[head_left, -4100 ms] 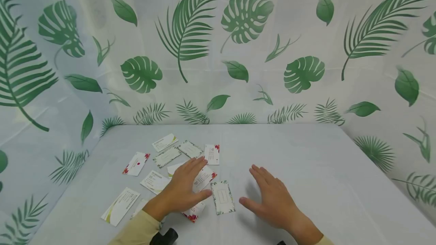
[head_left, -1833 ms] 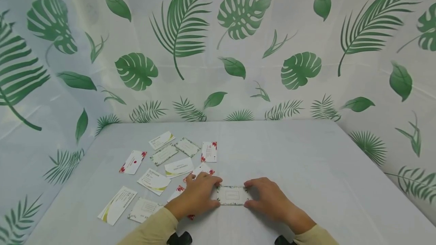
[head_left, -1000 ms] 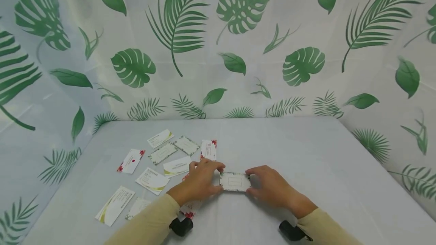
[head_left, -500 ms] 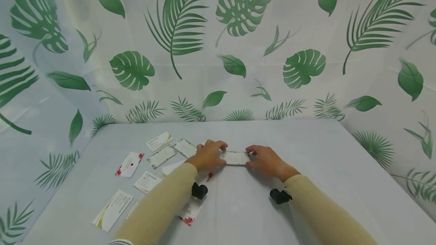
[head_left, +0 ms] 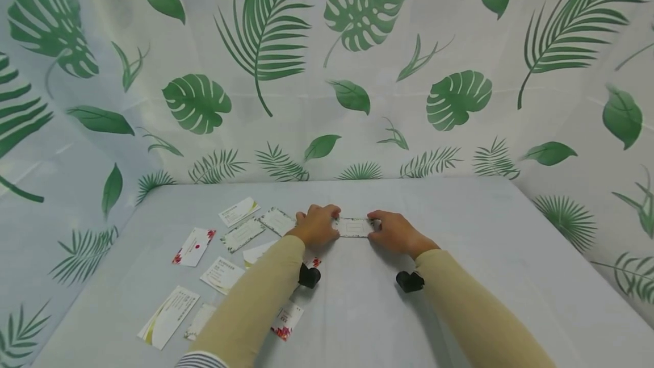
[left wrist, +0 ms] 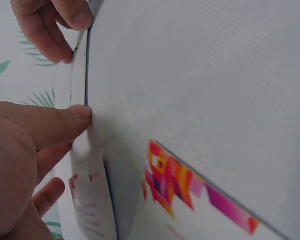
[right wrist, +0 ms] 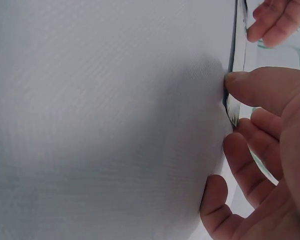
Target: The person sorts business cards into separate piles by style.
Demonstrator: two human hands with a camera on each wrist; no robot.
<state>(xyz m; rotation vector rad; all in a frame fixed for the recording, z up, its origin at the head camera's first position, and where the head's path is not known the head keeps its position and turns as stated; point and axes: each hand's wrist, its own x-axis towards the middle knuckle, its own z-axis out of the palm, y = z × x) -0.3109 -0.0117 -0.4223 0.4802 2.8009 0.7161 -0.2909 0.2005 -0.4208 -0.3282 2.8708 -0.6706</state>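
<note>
Leaf-bordered card [head_left: 353,227] pinched at both short ends, flat on the table [head_left: 460,254].
Left hand [head_left: 315,225] and right hand [head_left: 392,232] each clamp 1 end (thumb below, fingers above); card is likely light, thin, bendable, so edge grips suit it; the other cards [head_left: 225,243] lie left of it.

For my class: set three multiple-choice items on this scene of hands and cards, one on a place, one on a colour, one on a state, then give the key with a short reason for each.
1. Where do the loose cards lie?
A. To the left of the hands
B. To the right of the hands
C. On the curtain

2. What colour are the sleeves?
A. Red
B. Pale yellow
C. Black

3. How is the leaf-bordered card held?
A. By the left hand alone
B. Lying untouched
C. By the left hand and the right hand, one at each end

Key: 1 A, they spread over the table's left part. 2 B, both forearms show it. 3 C, fingers pinch each end.
</note>
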